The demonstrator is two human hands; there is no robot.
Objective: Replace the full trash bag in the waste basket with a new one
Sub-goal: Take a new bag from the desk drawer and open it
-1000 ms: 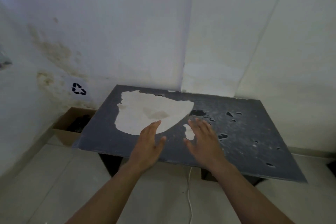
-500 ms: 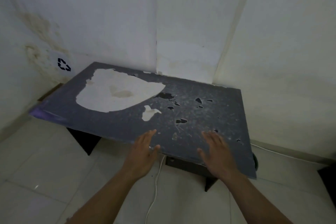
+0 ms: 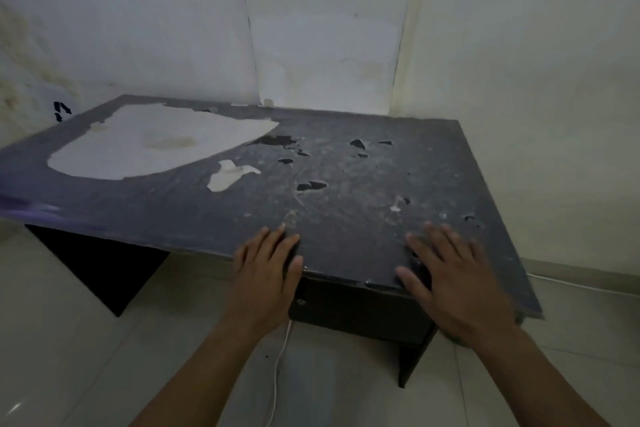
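Our left hand and right hand lie open, empty, at the desk edge; probably steadying ourselves; no basket visible.

— What sort of place is shown?

— A bare, dim corner of a room, likely in a modest home or a plain office; which of the two cannot be told.

— By what is that shown?

— A worn dark desk is set against white painted walls, its top laminate peeled away in a large pale patch. The left wall is marked with brownish damp stains. Pale glossy floor tiles are seen below, and a white cable is trailed across them under the desk.
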